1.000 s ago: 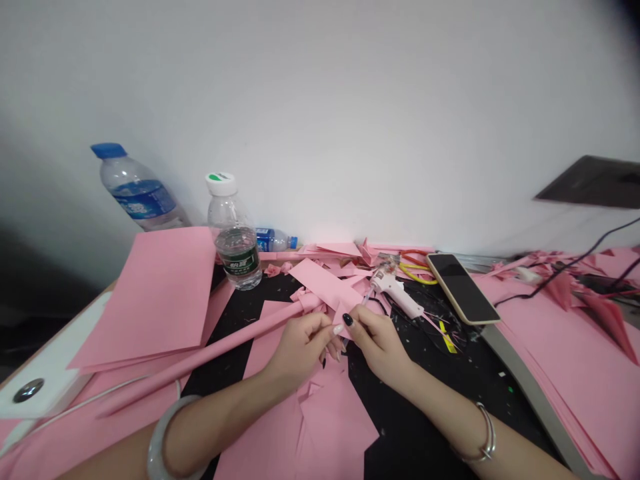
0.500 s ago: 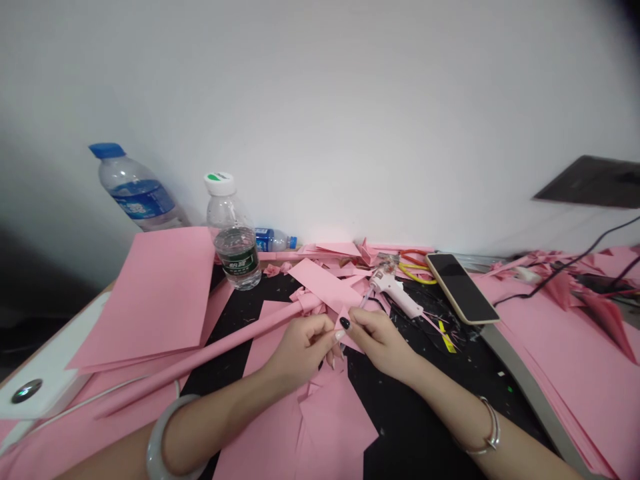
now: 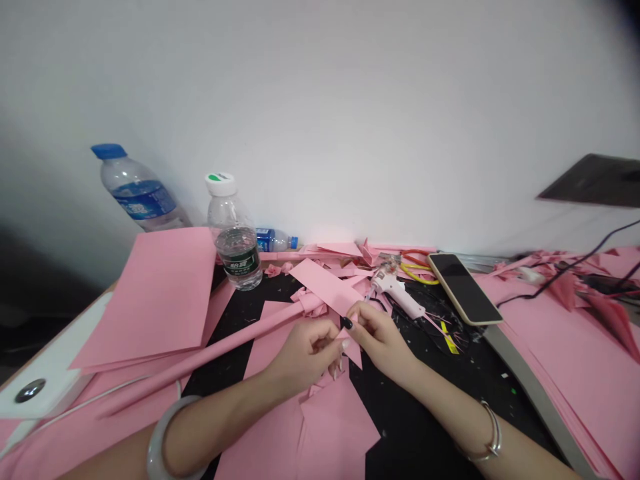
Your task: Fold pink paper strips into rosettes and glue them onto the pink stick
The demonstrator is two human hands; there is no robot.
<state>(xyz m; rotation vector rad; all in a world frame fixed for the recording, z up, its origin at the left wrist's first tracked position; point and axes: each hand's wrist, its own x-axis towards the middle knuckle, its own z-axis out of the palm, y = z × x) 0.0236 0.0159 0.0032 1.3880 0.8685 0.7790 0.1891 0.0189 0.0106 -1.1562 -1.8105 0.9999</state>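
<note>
Both my hands meet over the middle of the black mat [image 3: 435, 393]. My left hand [image 3: 305, 353] and my right hand [image 3: 377, 340] each pinch a small folded piece of pink paper [image 3: 353, 350] between thumb and fingertips, fingers curled. A long rolled pink paper tube [image 3: 200, 353] lies just left of my left hand, running down to the left. A white glue gun [image 3: 397, 293] lies just beyond my right hand. Loose pink sheets [image 3: 320, 427] lie under my wrists.
A large pink sheet [image 3: 155, 300] lies at left. A green-capped water bottle [image 3: 233, 233], a blue-capped bottle [image 3: 137, 190] and a small bottle [image 3: 275, 239] stand or lie by the wall. A phone [image 3: 465, 287], scissors [image 3: 415, 263], cables [image 3: 570, 267] and pink paper stacks [image 3: 575, 360] fill the right.
The small pink piece has turned and dropped slightly between my fingers; my left hand shifted a little toward me. Everything else stays put.
</note>
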